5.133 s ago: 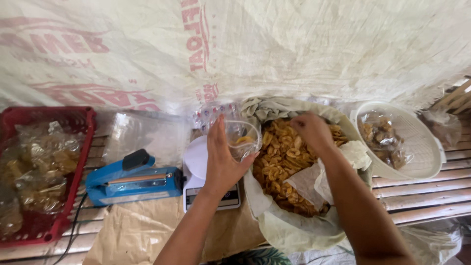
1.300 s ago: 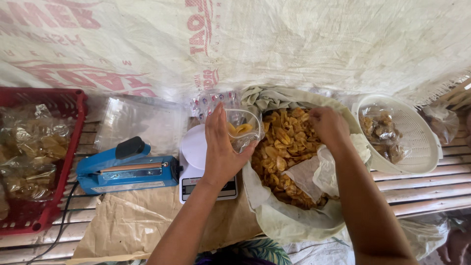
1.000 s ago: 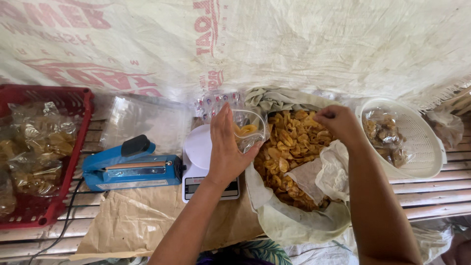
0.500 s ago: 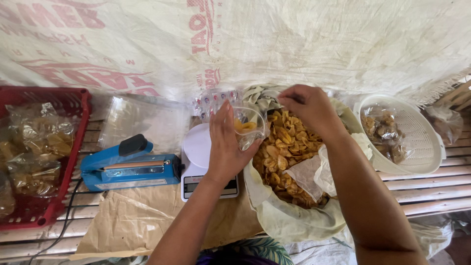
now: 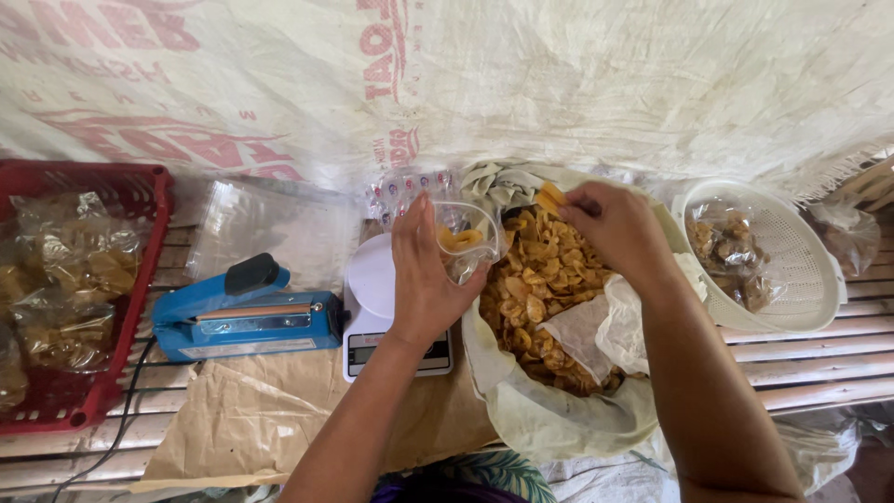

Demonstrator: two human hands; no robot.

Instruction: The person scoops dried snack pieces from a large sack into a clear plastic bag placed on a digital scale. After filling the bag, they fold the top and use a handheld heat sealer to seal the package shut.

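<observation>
Head view: left hand grips clear bag, mouth tilted rightward; right hand pinches chips.

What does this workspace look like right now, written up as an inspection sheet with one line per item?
Surface: slatted wooden bench, partly covered by brown paper.
Job's things: small clear plastic bag with a few yellow chips inside; large cloth-lined sack of yellow chips; white digital scale.
Clutter: blue heat sealer; red plastic crate of filled clear bags; white plastic colander holding bagged brown snacks; flat clear bags.
Grippers: left hand holds the small bag open; right hand pinches chips above the sack.
Cables: black cord runs down from the sealer.
Surroundings: printed white tarpaulin behind.
</observation>
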